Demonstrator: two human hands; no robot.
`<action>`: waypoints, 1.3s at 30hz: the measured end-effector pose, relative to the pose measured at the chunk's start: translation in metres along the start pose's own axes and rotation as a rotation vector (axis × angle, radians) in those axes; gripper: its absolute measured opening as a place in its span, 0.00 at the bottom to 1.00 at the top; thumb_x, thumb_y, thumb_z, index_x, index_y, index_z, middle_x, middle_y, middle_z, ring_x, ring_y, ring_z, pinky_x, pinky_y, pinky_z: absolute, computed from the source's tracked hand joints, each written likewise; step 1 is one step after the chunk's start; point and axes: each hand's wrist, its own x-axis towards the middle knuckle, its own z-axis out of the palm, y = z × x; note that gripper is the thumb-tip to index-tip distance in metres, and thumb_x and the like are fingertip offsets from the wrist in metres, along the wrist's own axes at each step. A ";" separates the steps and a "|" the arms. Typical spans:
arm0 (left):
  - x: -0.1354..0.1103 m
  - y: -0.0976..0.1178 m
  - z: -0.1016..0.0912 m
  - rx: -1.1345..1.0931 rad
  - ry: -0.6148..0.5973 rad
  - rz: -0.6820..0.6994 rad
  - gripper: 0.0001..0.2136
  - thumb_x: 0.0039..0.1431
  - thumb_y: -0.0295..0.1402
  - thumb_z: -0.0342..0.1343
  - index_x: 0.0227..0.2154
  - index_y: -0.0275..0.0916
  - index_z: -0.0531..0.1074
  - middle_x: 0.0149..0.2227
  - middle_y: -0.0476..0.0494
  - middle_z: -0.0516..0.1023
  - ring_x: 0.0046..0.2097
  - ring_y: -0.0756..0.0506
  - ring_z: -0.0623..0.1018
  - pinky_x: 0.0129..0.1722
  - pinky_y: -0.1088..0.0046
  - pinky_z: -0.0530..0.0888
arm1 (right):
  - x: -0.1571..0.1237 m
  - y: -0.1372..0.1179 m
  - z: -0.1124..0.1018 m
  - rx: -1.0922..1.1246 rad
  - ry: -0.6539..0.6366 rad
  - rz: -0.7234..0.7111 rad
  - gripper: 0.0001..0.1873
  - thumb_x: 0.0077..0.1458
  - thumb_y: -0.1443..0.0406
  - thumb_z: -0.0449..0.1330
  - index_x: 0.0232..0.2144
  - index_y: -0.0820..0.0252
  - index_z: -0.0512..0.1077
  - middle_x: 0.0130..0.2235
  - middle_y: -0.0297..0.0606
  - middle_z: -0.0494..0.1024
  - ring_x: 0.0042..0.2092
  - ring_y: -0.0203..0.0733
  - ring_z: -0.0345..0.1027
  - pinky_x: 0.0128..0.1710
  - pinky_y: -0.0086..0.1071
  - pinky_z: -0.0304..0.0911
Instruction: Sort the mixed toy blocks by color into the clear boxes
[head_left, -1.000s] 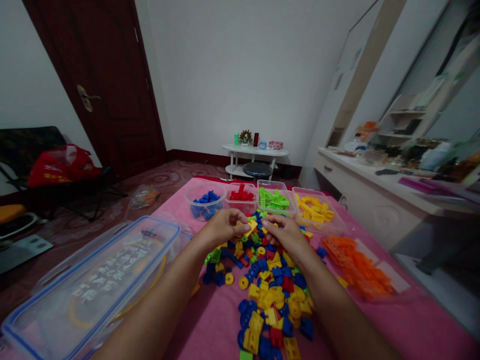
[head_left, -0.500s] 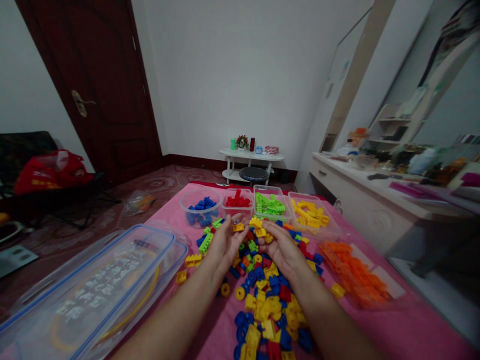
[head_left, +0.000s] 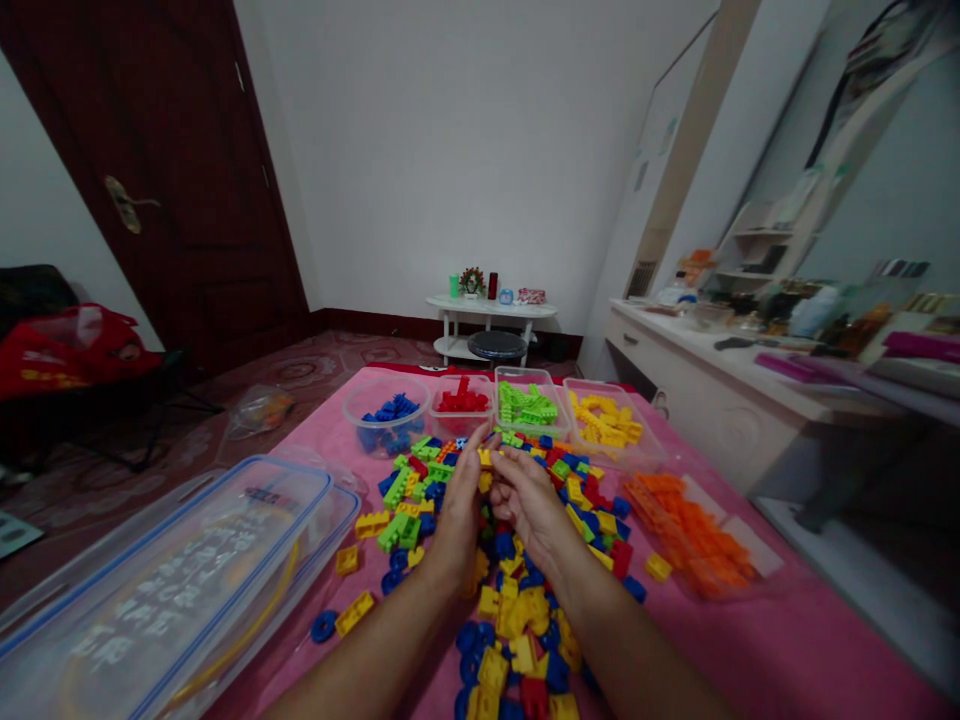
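Observation:
My left hand (head_left: pixel 463 495) and my right hand (head_left: pixel 527 492) are brought together over a heap of mixed building blocks (head_left: pixel 517 605). Yellow building blocks (head_left: pixel 486 459) show between the two hands. The left hand is turned on edge, its fingers curved round the blocks. On the other side, the right hand's fingers are bent in against them. How many blocks lie in the hands is partly hidden. Just beyond stand clear containers with sorted pieces: blue blocks (head_left: pixel 394 410), red blocks (head_left: pixel 463 400), green blocks (head_left: pixel 528 403) and yellow blocks (head_left: pixel 604 420).
Orange pieces (head_left: pixel 690 530) fill a clear tray at the right on the pink cloth (head_left: pixel 405 660). A large lidded plastic box (head_left: pixel 202 580) lies along the left. A white dresser (head_left: pixel 682 390) stands to the right; a low white table (head_left: pixel 491 308) is by the wall.
My hands were apart, each with yellow blocks; now they have come together with yellow blocks between them. The camera view has shifted slightly.

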 end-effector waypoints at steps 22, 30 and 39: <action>-0.001 -0.023 -0.023 0.946 -0.060 0.340 0.22 0.58 0.32 0.50 0.56 0.40 0.63 0.61 0.39 0.61 0.62 0.43 0.60 0.62 0.58 0.58 | 0.069 -0.105 -0.065 -0.026 0.363 -0.193 0.05 0.54 0.72 0.57 0.26 0.63 0.65 0.22 0.32 0.70 0.21 0.27 0.62 0.20 0.18 0.60; 0.000 -0.029 -0.030 0.976 -0.114 0.322 0.21 0.54 0.29 0.52 0.52 0.43 0.68 0.60 0.39 0.63 0.61 0.40 0.63 0.59 0.55 0.60 | 0.113 -0.131 -0.116 -0.597 0.574 -0.187 0.21 0.51 0.67 0.63 0.47 0.67 0.65 0.36 0.42 0.74 0.32 0.39 0.70 0.30 0.35 0.67; -0.002 -0.027 -0.030 1.155 -0.152 0.320 0.19 0.55 0.29 0.50 0.51 0.39 0.69 0.60 0.36 0.63 0.60 0.39 0.63 0.58 0.55 0.62 | 0.086 -0.115 -0.079 -1.312 0.353 -0.362 0.10 0.40 0.70 0.64 0.31 0.60 0.76 0.36 0.40 0.78 0.43 0.44 0.69 0.44 0.33 0.59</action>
